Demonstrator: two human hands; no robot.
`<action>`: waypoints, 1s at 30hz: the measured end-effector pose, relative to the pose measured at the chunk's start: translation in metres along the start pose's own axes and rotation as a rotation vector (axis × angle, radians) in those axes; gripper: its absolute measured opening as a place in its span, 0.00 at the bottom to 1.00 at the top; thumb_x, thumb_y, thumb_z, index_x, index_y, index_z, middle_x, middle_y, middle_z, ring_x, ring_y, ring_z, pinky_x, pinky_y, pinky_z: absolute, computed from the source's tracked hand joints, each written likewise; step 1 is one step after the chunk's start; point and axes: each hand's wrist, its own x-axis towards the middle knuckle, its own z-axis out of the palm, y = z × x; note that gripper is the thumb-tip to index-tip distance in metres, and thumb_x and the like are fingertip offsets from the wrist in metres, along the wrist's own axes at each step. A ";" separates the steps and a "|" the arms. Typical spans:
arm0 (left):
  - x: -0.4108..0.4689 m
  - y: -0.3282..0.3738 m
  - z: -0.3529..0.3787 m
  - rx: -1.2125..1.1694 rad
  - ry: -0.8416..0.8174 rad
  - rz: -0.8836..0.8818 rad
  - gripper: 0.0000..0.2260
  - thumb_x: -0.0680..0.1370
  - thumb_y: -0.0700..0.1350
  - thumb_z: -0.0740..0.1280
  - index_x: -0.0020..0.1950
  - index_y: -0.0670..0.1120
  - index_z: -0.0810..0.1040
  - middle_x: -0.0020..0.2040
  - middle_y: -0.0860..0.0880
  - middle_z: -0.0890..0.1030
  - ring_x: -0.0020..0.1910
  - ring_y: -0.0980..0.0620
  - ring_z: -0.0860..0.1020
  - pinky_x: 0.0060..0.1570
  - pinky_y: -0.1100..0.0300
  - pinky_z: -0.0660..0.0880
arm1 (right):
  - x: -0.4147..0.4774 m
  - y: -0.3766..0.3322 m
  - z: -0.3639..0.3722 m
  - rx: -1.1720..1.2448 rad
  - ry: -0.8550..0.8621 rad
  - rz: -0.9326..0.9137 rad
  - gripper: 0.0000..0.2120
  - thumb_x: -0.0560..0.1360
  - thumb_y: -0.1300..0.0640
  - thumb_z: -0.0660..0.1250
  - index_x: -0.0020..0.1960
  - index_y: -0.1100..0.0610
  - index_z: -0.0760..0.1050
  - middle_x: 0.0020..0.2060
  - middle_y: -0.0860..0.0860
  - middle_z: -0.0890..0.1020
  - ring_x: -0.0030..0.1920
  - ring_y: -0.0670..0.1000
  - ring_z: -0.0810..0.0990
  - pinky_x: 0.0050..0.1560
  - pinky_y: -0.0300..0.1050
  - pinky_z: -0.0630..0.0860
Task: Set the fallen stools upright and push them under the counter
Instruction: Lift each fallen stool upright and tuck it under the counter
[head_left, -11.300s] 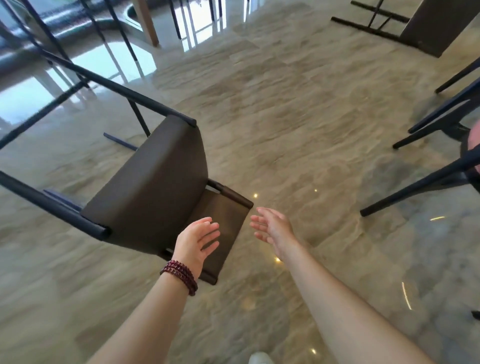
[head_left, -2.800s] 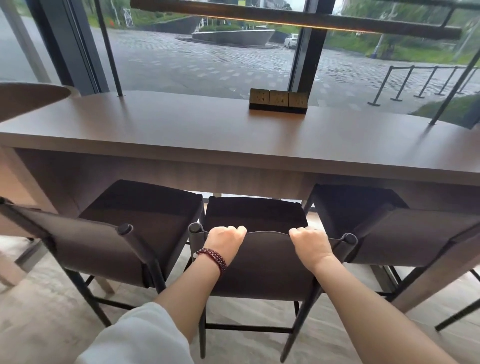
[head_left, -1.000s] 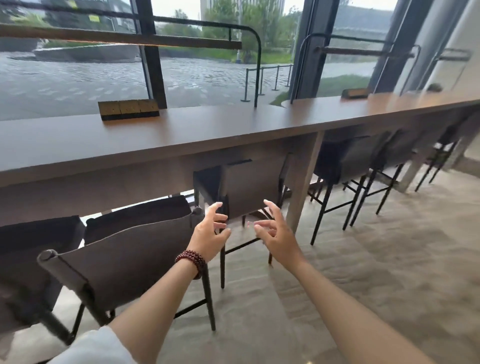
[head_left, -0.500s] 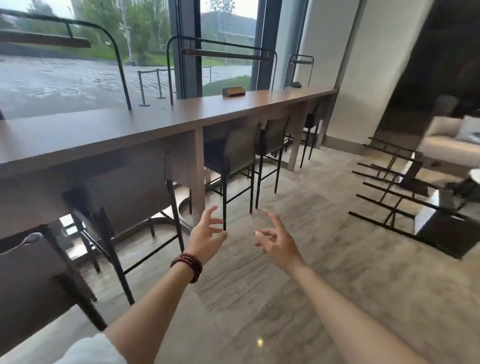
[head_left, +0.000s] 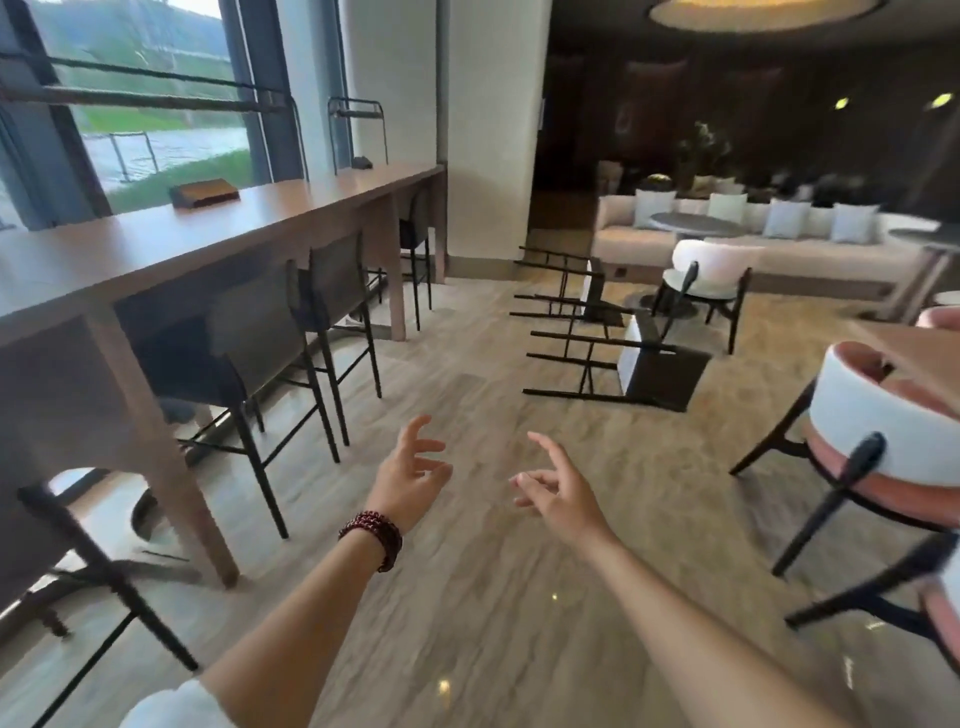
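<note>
- Head view is showing your left hand and right hand hovering over the floor, fingers loosely spread, gripping nothing.
- The nearer fallen stool is lying on its side ahead and to the right, well apart from your hands; the farther fallen stool is lying just behind it.
- Bare floor is stretching between you and them, with the counter running along your left and an armchair sitting at your right.
</note>
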 end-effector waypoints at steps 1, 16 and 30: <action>0.017 0.002 0.006 -0.003 -0.023 0.014 0.28 0.75 0.36 0.66 0.71 0.52 0.61 0.57 0.48 0.77 0.52 0.50 0.79 0.50 0.56 0.78 | 0.011 0.002 -0.006 0.000 0.033 0.007 0.24 0.78 0.61 0.64 0.71 0.48 0.64 0.48 0.61 0.83 0.43 0.56 0.83 0.39 0.32 0.77; 0.208 0.027 0.134 -0.001 -0.320 0.117 0.26 0.75 0.37 0.64 0.71 0.51 0.63 0.55 0.49 0.78 0.50 0.51 0.80 0.46 0.61 0.75 | 0.138 0.046 -0.118 0.015 0.384 0.139 0.22 0.78 0.54 0.64 0.69 0.41 0.64 0.48 0.52 0.83 0.41 0.48 0.84 0.45 0.42 0.80; 0.392 0.081 0.336 -0.075 -0.377 0.108 0.26 0.74 0.37 0.65 0.69 0.53 0.65 0.55 0.49 0.78 0.50 0.49 0.80 0.54 0.50 0.78 | 0.309 0.110 -0.317 0.054 0.499 0.186 0.21 0.78 0.54 0.64 0.70 0.44 0.66 0.45 0.50 0.84 0.43 0.51 0.84 0.42 0.42 0.79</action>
